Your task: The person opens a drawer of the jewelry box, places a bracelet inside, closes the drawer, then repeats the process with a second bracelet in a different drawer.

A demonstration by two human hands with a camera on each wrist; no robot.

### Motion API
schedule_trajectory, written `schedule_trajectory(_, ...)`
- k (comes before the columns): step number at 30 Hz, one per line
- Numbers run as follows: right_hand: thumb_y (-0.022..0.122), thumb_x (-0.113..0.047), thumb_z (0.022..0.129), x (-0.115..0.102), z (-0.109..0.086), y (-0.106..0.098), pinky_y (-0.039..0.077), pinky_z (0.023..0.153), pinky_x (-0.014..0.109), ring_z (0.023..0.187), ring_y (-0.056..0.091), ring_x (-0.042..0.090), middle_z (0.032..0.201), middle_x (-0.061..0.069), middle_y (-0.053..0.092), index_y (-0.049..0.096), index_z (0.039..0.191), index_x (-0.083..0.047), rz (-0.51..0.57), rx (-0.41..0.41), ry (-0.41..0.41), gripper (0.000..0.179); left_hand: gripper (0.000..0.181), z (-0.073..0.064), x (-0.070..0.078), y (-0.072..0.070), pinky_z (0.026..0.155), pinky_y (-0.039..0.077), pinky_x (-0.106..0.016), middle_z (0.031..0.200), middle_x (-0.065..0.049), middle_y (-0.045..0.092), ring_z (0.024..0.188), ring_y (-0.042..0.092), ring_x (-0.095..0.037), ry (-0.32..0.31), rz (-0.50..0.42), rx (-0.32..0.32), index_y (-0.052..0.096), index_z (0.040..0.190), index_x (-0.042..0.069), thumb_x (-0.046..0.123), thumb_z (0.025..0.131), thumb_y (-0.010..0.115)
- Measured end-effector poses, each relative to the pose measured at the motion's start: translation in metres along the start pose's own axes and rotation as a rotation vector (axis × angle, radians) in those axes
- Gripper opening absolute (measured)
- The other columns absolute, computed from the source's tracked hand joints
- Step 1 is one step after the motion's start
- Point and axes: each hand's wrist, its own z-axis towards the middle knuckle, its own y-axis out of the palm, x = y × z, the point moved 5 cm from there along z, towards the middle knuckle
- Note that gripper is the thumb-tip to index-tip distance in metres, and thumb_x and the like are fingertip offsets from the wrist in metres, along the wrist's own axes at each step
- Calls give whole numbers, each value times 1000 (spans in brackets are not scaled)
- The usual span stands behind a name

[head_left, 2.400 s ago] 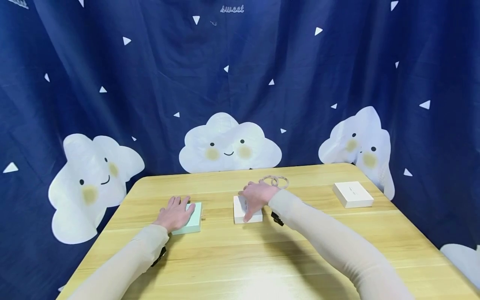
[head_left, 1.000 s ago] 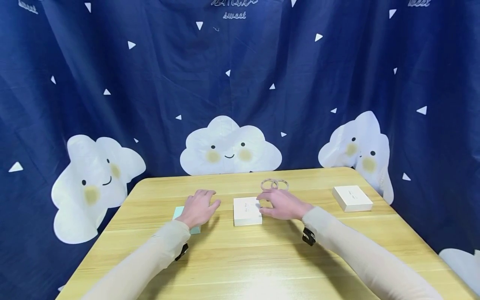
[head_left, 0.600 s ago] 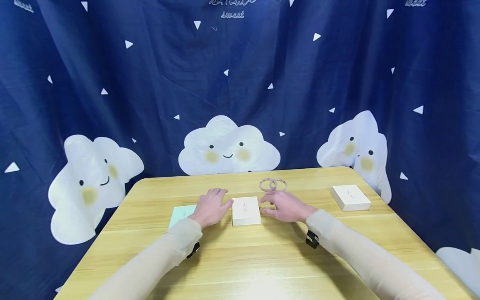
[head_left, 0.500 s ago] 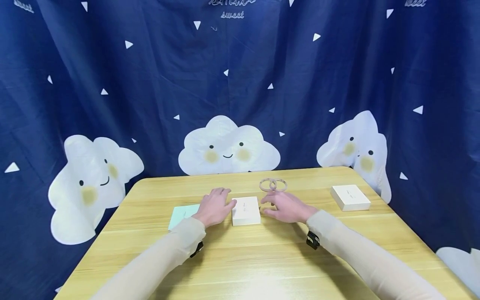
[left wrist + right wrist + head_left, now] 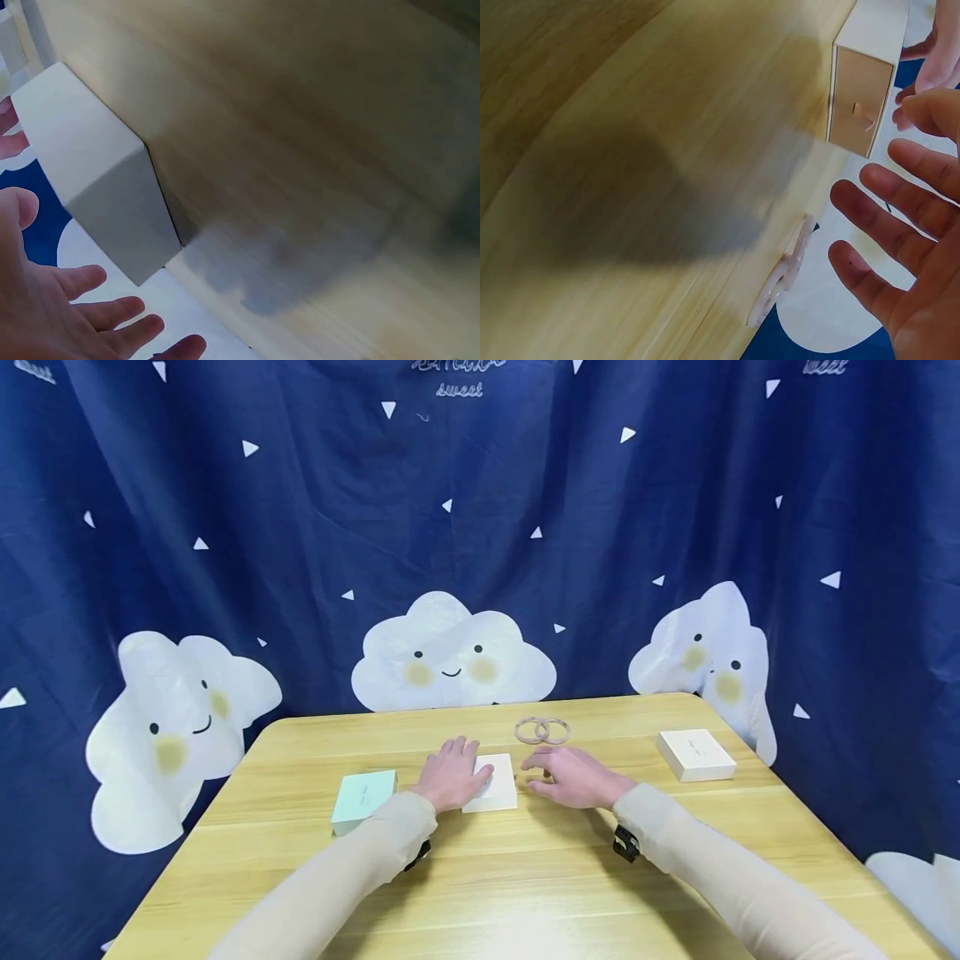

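In the head view, my left hand [image 5: 450, 778] reaches over the left part of a small white box [image 5: 500, 785], with fingers spread and straight. The left wrist view has the thumb and fingers around one corner of that white box [image 5: 124, 176]. Close to its right side is my right hand [image 5: 573, 777], its fingers loosely bent and holding nothing. Facing the right hand, in the right wrist view, is a peach drawer front [image 5: 855, 75] with a small ribbon tab [image 5: 863, 117]. Two pale pink bangles [image 5: 784, 274] lie overlapping behind the right hand.
A mint-green box [image 5: 363, 797] sits to the left, beside the left forearm. Another white box [image 5: 696, 754] stands near the right edge of the wooden table [image 5: 480, 893]. Behind the table hangs a dark blue curtain [image 5: 315, 485] with cloud prints.
My left hand has left the mint-green box and moved right to the middle white box. My right hand has moved off that white box's top to its right side.
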Motion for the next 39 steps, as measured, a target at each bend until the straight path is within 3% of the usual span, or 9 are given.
schedule_trajectory(5,68,-28,96,0,-1,0,55,77,35,80,64,8,123,2,69,71,125,-11,1,3,-16,33,72,5,1,8,112,33,-64,161,-20,32,149,30,-39,-21,16,-26,37,155,8,55,102,38)
schedule_trajectory(14,68,-27,96,4,-4,2,55,78,35,81,66,12,119,1,71,72,122,-12,5,-4,-7,31,73,5,6,12,116,26,-65,166,-22,20,153,18,-43,-57,-36,-71,30,158,5,54,104,35)
schedule_trajectory(25,67,-27,96,2,-5,0,56,80,36,75,64,8,118,0,72,72,122,-12,-13,15,-18,30,70,8,1,18,116,25,-66,167,-22,17,154,15,-40,-82,-56,-62,25,160,4,50,107,27)
schedule_trajectory(33,66,-27,96,3,-6,0,56,80,36,73,62,7,117,-1,71,72,121,-12,-23,12,-19,29,71,9,4,20,115,26,-67,167,-22,17,155,14,-39,-80,-48,-69,24,160,4,51,106,28)
schedule_trajectory(39,67,-26,96,3,-4,-1,57,87,39,91,70,17,118,2,72,72,121,-10,-30,-2,-29,30,71,10,3,24,114,24,-69,168,-20,15,156,10,-38,-103,-32,-85,21,161,7,52,106,25)
